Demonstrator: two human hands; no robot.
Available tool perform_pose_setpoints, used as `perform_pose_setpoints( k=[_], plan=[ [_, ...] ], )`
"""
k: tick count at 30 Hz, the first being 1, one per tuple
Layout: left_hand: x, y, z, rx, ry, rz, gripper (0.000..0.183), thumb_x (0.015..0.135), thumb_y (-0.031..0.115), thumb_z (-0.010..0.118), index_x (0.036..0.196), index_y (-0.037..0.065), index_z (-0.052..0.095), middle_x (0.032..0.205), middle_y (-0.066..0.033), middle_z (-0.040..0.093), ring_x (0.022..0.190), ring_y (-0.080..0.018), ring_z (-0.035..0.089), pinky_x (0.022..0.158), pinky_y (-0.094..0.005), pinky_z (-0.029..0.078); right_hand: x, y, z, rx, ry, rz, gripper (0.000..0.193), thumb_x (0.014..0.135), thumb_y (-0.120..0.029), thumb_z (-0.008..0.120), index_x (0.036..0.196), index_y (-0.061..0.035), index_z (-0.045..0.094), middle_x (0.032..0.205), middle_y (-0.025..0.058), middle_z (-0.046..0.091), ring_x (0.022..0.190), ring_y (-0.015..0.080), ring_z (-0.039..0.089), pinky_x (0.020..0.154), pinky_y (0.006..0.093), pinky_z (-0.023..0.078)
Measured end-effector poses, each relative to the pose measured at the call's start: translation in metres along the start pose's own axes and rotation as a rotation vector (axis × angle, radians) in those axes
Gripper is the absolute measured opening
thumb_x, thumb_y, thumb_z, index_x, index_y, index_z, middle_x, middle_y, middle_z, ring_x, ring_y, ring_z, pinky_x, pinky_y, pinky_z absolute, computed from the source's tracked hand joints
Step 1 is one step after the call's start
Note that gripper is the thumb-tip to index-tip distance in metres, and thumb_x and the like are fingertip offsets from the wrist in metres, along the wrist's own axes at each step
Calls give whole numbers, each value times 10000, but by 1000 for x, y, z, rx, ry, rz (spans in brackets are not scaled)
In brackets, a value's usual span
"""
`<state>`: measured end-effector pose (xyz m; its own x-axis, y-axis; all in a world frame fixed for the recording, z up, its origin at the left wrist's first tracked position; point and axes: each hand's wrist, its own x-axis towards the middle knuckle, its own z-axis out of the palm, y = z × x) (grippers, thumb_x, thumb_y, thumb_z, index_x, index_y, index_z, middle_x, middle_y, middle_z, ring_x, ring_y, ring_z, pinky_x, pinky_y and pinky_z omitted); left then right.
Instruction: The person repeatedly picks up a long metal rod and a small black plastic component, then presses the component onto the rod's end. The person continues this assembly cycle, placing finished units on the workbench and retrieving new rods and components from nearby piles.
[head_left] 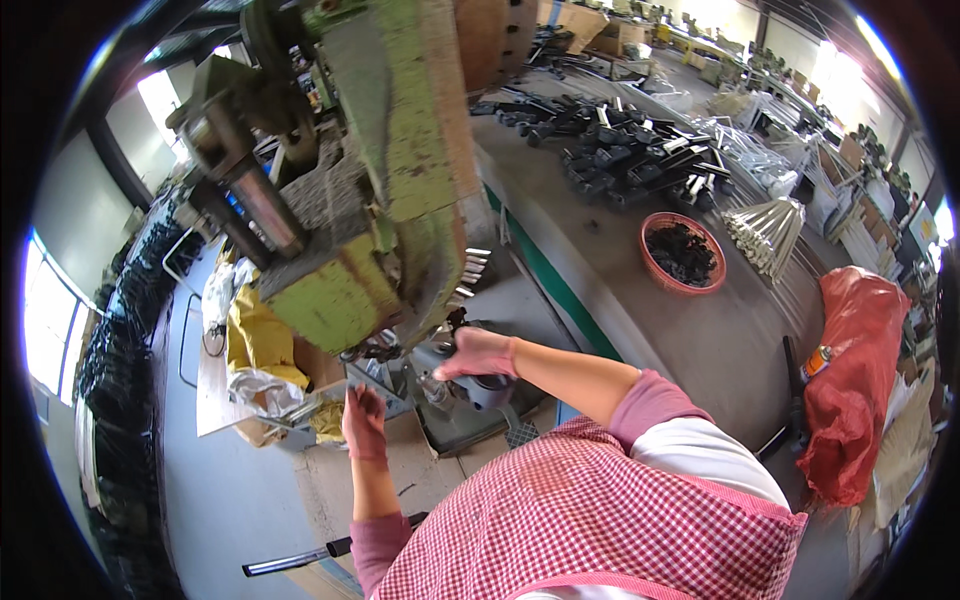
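A green, worn press machine (330,290) rises in front of me, its tooling low between my hands. My left hand (365,420), in a thin pink glove, is held at the near left side of the tooling with its fingers curled together. Whatever it may grip is too small to make out. Closer under the press head, my right hand (480,354), also in a pink glove, has its fingers curled beside the metal tooling. A dark part shows at its fingertips, but its kind is unclear. Below that hand is a grey rounded machine part (488,392).
To the right, a table (600,260) carries a pile of black parts with metal rods (640,155), a red basket (652,262) of small black pieces and a bundle of pale rods (770,235). A red sack (850,400) lies farther right. A yellow bag (262,335) sits left of the press.
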<state>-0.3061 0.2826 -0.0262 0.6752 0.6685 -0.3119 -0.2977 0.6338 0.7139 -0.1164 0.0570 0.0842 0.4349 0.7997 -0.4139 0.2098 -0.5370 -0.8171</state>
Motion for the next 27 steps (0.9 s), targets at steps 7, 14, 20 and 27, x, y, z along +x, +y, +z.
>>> perform_pose_setpoints(
  k=[7,14,20,27],
  plan=[
    [-73,-85,-153,18,334,-271,212,929,258,631,762,141,573,705,-8,597,662,-135,582,580,-262,470,-103,192,-35,638,206,355,401,707,-298,849,935,12,738,828,75,678,741,164,610,714,348,492],
    [-80,-182,-197,397,35,-356,117,928,94,603,832,33,572,798,-78,620,750,-194,605,692,-340,525,-50,197,-267,443,1435,-343,527,867,-245,687,1316,-9,543,1168,109,644,1060,197,603,885,337,484],
    [-30,-206,-117,694,-42,-616,94,933,127,616,912,40,589,828,-68,622,754,-176,606,683,-315,515,-213,356,-183,-200,1756,461,587,815,-287,675,1307,1,532,1230,194,601,1142,325,585,995,376,468],
    [-17,-227,-21,785,-153,-671,137,939,165,631,1005,47,610,863,-57,624,758,-154,608,672,-286,503,-472,454,-7,485,1474,1939,490,748,-338,678,1145,-55,632,1172,156,671,1092,254,652,904,389,532]
  ],
)
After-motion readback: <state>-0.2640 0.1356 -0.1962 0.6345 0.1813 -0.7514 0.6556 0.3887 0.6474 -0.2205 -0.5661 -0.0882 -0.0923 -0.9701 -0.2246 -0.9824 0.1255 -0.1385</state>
